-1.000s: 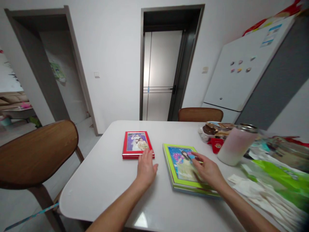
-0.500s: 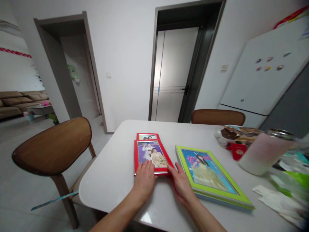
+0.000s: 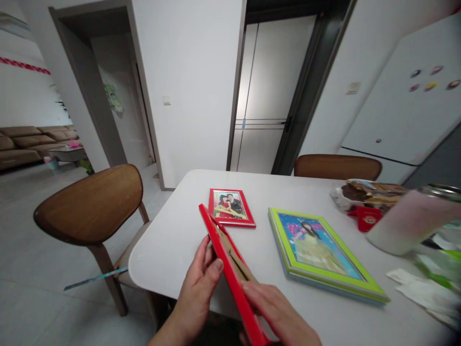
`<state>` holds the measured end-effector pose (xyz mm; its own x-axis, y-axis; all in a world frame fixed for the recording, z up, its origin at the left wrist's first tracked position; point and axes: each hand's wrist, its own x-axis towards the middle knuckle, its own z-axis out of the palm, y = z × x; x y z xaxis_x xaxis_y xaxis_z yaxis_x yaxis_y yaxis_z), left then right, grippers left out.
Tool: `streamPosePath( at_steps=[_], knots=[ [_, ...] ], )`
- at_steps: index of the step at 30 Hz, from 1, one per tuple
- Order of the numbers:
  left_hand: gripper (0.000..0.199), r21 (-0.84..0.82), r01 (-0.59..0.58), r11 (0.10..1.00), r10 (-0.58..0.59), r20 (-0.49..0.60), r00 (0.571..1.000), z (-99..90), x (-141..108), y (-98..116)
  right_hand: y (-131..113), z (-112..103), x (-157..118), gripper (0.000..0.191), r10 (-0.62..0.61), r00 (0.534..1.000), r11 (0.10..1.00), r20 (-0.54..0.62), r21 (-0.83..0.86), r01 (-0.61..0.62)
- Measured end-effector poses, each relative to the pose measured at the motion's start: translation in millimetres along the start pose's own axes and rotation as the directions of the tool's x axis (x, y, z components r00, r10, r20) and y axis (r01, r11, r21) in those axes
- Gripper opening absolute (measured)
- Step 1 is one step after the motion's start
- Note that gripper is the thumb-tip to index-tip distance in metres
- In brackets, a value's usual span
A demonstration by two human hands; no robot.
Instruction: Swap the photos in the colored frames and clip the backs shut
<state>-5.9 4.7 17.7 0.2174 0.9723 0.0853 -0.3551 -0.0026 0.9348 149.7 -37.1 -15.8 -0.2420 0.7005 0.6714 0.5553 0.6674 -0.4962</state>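
A red picture frame (image 3: 230, 269) is tilted up on its edge near the table's front, its brown backing turned to the right. My left hand (image 3: 201, 283) grips it from the left, thumb on the red rim. On the backing side, my right hand (image 3: 275, 307) holds its lower part. Behind it, a second red frame (image 3: 250, 224) with a picture of a couple lies flat on the white table (image 3: 173, 250). To the right lies a thick green frame (image 3: 331, 270) showing a figure in a yellow dress.
At the right stand a pinkish-white tumbler (image 3: 403, 223), a red packet (image 3: 369, 219), wrapped food (image 3: 374, 192) and crumpled tissues (image 3: 425, 293). Wooden chairs are at the left (image 3: 93, 204) and far side (image 3: 338, 166).
The front red frame has been lifted and turned on edge in both hands, uncovering the red frame behind it. The view has shifted slightly.
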Motion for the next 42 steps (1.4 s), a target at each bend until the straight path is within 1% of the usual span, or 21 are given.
streamPosePath(
  at_steps=[2,4,6,7,8,10,11,13,15,17,18,20,22,24,27,30,35,39,42],
  knots=[
    [0.061,-0.043,0.036,0.998,-0.037,-0.019,0.999,-8.9,-1,-6,3,15,-3,0.044,-0.166,0.984,0.981,0.057,-0.091,0.171],
    [0.062,-0.031,0.053,0.998,-0.053,-0.015,0.998,-22.6,2,-18,6,33,-5,0.045,-0.251,0.962,0.948,0.111,-0.173,0.268],
    [0.063,0.087,0.038,0.995,-0.035,-0.04,0.999,-38.9,8,-32,9,50,-5,0.044,-0.281,0.946,0.918,0.16,-0.242,0.313],
    [0.064,0.195,0.029,0.98,-0.015,-0.069,0.997,-46.7,11,-38,10,59,-6,0.043,-0.276,0.945,0.91,0.174,-0.269,0.315],
    [0.064,0.322,0.03,0.946,0.003,-0.1,0.995,-53.4,13,-44,11,67,-7,0.042,-0.267,0.947,0.906,0.18,-0.289,0.31],
    [0.064,0.564,0.057,0.824,0.029,-0.143,0.989,-62.3,17,-50,14,80,-10,0.042,-0.231,0.954,0.905,0.189,-0.318,0.282],
    [0.064,0.656,0.076,0.751,0.03,-0.149,0.988,-64.1,18,-51,15,85,-11,0.042,-0.204,0.959,0.908,0.195,-0.33,0.26],
    [0.065,0.776,0.093,0.623,0.029,-0.142,0.989,-63.7,18,-51,15,91,-13,0.042,-0.155,0.965,0.911,0.21,-0.347,0.222],
    [0.063,0.839,0.094,0.536,0.033,-0.133,0.991,-61.0,18,-49,13,89,-11,0.041,-0.126,0.964,0.92,0.235,-0.335,0.202],
    [0.061,0.869,0.083,0.488,0.051,-0.123,0.991,-59.0,17,-49,12,78,-6,0.04,-0.102,0.951,0.946,0.293,-0.266,0.183],
    [0.06,0.876,0.071,0.476,0.061,-0.113,0.992,-58.7,17,-50,12,70,-2,0.039,-0.071,0.941,0.962,0.331,-0.226,0.152],
    [0.059,0.884,0.045,0.466,0.078,-0.091,0.993,-58.9,17,-51,18,51,9,0.035,0.042,0.923,0.981,0.384,-0.189,0.034],
    [0.057,0.883,0.026,0.468,0.091,-0.077,0.993,-59.3,16,-52,33,32,21,0.031,0.188,0.916,0.962,0.354,-0.253,-0.1],
    [0.056,0.882,0.017,0.472,0.103,-0.075,0.992,-59.2,16,-53,53,20,31,0.031,0.303,0.9,0.919,0.313,-0.345,-0.189],
    [0.055,0.884,0.006,0.468,0.112,-0.066,0.992,-58.4,16,-52,80,14,40,0.028,0.393,0.868,0.862,0.304,-0.45,-0.233],
    [0.055,0.895,-0.004,0.447,0.106,-0.049,0.993,-58.2,16,-52,93,17,45,0.025,0.413,0.853,0.835,0.318,-0.506,-0.216],
    [0.057,0.914,0.014,0.405,0.089,-0.054,0.995,-58.4,16,-54,94,20,48,0.027,0.395,0.865,0.83,0.31,-0.524,-0.191],
    [0.057,0.915,-0.028,0.402,0.126,-0.025,0.992,-57.9,16,-56,81,29,49,0.027,0.353,0.892,0.851,0.284,-0.493,-0.179],
    [0.057,0.921,-0.025,0.389,0.13,-0.028,0.991,-58.6,17,-57,64,47,55,0.026,0.281,0.902,0.911,0.327,-0.386,-0.144]
  ],
)
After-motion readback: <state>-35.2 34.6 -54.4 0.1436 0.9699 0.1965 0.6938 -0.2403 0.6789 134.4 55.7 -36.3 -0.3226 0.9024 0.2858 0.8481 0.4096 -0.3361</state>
